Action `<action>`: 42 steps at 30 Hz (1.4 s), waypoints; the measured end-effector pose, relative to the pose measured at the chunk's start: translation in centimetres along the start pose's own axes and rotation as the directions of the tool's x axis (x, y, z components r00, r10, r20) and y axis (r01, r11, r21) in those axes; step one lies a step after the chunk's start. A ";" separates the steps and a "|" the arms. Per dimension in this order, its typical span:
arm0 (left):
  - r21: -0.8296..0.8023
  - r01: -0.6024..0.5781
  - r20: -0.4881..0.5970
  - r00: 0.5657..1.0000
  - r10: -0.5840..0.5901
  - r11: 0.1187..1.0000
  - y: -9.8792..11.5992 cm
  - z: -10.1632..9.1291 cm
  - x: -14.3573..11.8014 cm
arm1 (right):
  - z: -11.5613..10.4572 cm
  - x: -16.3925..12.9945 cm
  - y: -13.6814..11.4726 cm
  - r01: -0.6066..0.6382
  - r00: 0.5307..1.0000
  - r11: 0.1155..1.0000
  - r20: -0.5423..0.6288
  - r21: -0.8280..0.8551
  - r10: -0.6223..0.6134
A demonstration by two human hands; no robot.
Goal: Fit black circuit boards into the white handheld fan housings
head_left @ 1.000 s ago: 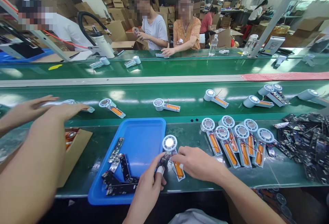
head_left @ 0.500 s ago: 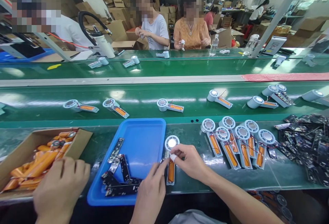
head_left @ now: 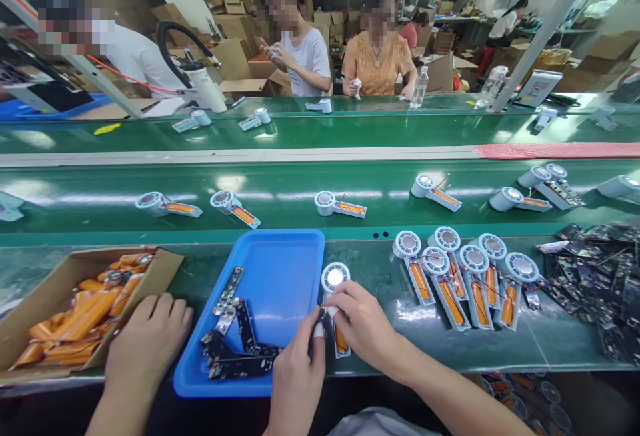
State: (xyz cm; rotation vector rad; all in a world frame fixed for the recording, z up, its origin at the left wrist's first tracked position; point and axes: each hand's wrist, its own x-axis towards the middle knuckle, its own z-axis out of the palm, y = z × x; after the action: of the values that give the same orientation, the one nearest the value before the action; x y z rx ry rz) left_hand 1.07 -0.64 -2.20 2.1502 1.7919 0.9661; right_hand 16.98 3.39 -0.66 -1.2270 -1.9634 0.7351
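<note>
The half-built fan unit [head_left: 335, 296] lies on the green surface [head_left: 380, 349] just right of the blue tray [head_left: 280, 269], its round white head pointing away from the person and its open handle shell, with an orange cell inside, running back toward them. Both of the person's hands are on that handle: the right hand [head_left: 367, 326] has its fingers closed over the upper part just below the head, and the left hand [head_left: 295, 373] pinches the handle's left edge with a taped fingertip, so each grip is clamped on the unit. It looks light and rigid, a thin plastic shell, though the thin red wires on the like units suggest fragile joints; the shell's long edges seem the safest place to hold, clear of cell and wiring. Dark circuit boards [head_left: 235, 343] lie in the tray's near corner. A co-worker's hand [head_left: 150, 343] rests by a cardboard box of orange cells [head_left: 85, 309] at the left. Five similar units [head_left: 465, 276] lie in a row to the right, near a heap of boards [head_left: 595, 269], and more units ride the conveyor belt [head_left: 300, 183] beyond.
</note>
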 end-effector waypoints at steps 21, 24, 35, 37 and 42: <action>-0.427 0.270 0.249 0.953 -0.175 0.863 -0.7 -1.2 1.5 | -1.4 1.1 0.7 0.032 0.995 0.982 0.091 0.186 -0.050; -0.453 0.298 0.280 0.942 -0.183 0.840 -0.9 -1.2 1.6 | -1.3 1.0 0.9 0.009 0.998 0.977 0.066 0.215 -0.024; -0.486 0.457 0.283 0.889 -0.361 0.745 0.4 0.2 -1.2 | -2.5 0.1 -1.9 -0.277 0.953 0.940 0.182 0.198 0.242; -0.494 0.420 0.271 0.906 -0.324 0.761 0.3 0.5 -1.8 | -2.7 0.0 -1.8 -0.362 0.928 0.880 0.212 0.308 0.307; -0.385 0.257 0.237 0.956 -0.175 0.886 -3.1 0.9 0.0 | -2.6 0.2 -0.5 -0.462 0.885 0.599 0.294 0.654 0.361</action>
State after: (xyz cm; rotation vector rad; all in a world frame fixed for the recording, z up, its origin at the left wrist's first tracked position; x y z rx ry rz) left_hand -0.94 0.41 -4.45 1.6813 1.5288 0.9382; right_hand 18.74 3.62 1.26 -1.1366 -1.2278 1.6748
